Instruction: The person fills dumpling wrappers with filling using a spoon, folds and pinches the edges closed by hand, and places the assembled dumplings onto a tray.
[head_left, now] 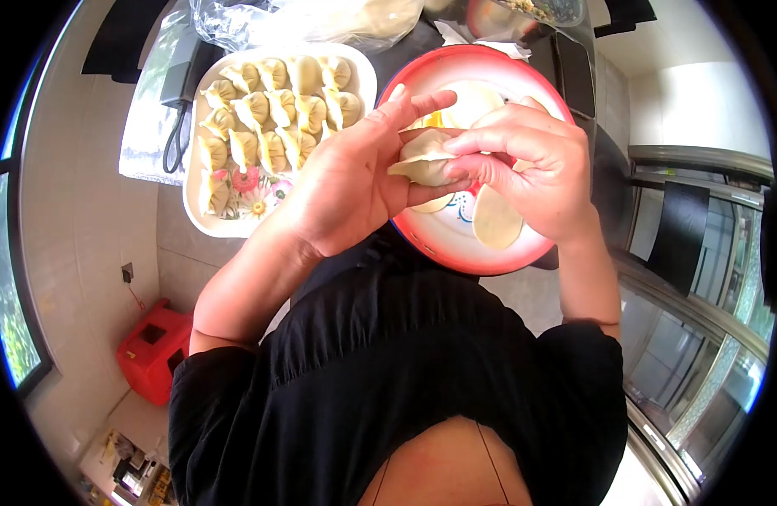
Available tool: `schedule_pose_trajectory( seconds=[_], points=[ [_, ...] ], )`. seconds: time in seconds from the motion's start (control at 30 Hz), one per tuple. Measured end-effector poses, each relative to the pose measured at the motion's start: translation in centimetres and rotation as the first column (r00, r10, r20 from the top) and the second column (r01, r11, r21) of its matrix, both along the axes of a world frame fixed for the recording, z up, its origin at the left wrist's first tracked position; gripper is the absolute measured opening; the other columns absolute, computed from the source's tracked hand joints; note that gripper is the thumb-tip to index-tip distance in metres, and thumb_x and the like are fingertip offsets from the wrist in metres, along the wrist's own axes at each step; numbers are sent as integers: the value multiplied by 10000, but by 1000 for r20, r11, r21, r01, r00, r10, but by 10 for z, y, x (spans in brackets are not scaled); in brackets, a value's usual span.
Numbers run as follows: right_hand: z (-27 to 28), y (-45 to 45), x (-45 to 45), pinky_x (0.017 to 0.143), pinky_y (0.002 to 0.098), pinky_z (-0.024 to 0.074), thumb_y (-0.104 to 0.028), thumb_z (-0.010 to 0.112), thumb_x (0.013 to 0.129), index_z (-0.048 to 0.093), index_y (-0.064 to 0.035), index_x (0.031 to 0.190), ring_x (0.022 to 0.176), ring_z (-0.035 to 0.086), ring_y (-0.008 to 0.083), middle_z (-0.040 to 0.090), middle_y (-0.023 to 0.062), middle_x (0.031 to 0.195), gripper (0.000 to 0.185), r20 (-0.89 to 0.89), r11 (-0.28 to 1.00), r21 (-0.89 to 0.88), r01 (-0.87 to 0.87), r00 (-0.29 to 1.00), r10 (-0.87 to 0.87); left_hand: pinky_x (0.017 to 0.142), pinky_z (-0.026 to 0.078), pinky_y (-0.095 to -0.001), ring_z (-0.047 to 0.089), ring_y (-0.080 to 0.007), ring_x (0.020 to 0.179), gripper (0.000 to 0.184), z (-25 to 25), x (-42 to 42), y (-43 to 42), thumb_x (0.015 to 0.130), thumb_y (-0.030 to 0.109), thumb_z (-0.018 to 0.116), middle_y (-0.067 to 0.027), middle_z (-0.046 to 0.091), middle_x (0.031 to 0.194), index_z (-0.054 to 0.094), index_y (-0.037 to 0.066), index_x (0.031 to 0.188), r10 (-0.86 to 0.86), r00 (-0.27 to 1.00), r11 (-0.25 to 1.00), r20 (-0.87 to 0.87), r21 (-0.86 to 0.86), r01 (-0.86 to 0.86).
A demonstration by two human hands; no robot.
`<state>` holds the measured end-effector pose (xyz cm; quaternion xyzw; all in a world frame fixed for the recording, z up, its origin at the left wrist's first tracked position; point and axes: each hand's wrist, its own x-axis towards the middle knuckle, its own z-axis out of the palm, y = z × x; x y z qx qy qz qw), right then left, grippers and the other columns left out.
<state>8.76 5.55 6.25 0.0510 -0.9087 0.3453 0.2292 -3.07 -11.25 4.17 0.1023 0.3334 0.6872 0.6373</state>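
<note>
A folded dumpling (424, 160) rests on the fingers of my left hand (346, 181), whose thumb is stretched out away from it. With thumb and fingertips, my right hand (540, 152) pinches the dumpling's right-hand end. Both hands are over a white, red-rimmed plate (536, 253). On that plate lie round dough wrappers, one (497, 218) below my right hand and another (473, 99) behind the hands; my hands hide part of it. To the left, a white flowered tray (236, 226) holds rows of pleated dumplings (280, 110), partly covered by my left hand.
A clear plastic bag (312, 25) lies behind the tray, and a grey device with a cord (182, 72) sits at its left. A bowl of chopped filling (548, 10) stands at the back right. A red stool (156, 350) is on the floor at left.
</note>
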Motion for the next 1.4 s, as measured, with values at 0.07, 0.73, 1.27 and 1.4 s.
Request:
schedule_pose_trajectory(
  seconds=[0.07,0.73,1.27,1.4],
  points=[
    [-3,-2,2,775,337,485,-83,795,689,729,-62,833,754,637,237,678,53,768,160,-22,998,45,50,999,-49,1089,421,-421,559,-252,1205,633,3,2,1,1050,477,233,-168,421,1441,316,12,1472,22,1000,1000,7,13,-22],
    [-29,5,6,816,284,439,-149,842,662,784,-87,897,999,537,158,680,27,1155,250,-244,997,67,-31,969,46,992,487,-372,545,-219,1180,685,2,8,1,1023,554,272,-138,443,1392,339,22,1449,79,992,992,103,95,-89],
    [-32,-13,-5,860,292,399,-149,810,674,777,-129,847,969,498,174,732,-30,946,177,-183,999,41,10,983,-2,922,483,-330,562,-175,1089,710,-12,10,-7,1017,567,286,-100,516,1334,344,22,1469,93,985,994,147,44,-101],
    [-21,-34,-9,766,335,459,-139,835,643,757,-67,915,853,593,215,684,27,901,293,-39,998,-64,-2,999,0,956,453,-369,542,-198,1116,727,-12,6,-22,996,597,331,-95,511,1340,346,51,1477,85,982,996,167,-47,-78]
  ],
)
